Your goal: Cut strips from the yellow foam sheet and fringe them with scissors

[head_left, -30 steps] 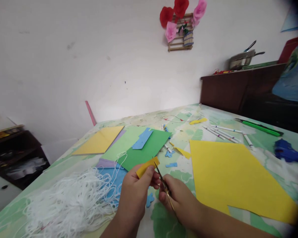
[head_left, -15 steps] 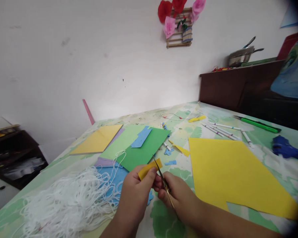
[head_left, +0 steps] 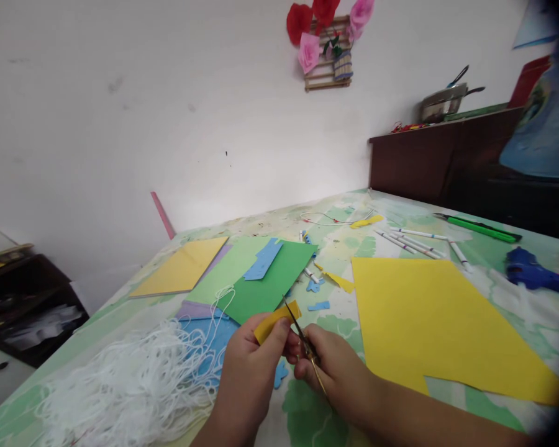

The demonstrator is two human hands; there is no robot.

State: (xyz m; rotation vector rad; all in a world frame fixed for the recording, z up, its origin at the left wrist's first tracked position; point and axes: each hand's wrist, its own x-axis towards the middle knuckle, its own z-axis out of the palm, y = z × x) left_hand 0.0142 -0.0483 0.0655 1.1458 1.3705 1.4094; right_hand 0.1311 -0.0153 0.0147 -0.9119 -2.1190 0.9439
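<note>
My left hand [head_left: 256, 363] pinches a small folded strip of yellow paper [head_left: 269, 324] between thumb and fingers. In my right hand [head_left: 338, 366] is a pair of scissors [head_left: 310, 354] with dark blades and gold-coloured handles. The blades lie across the strip near its right end, and my fingers partly hide where they meet. Both hands are close together over the near middle of the table. Just beyond them lies green paper [head_left: 261, 298] with a blue cut piece [head_left: 264, 259] on top. A large yellow sheet [head_left: 433, 316] with a notched lower edge lies to the right.
A tangled heap of white string [head_left: 130, 385] covers the near left, beside blue paper [head_left: 214, 341]. White marker-like sticks [head_left: 410, 242], a green craft knife [head_left: 482, 228] and a blue glue gun [head_left: 535, 271] lie at the right. Yellow-orange sheets [head_left: 181, 267] lie farther left.
The view has shifted slightly, so the background sits a little to the left. My hands keep nearly the same grip, with the scissors still across the yellow strip.
</note>
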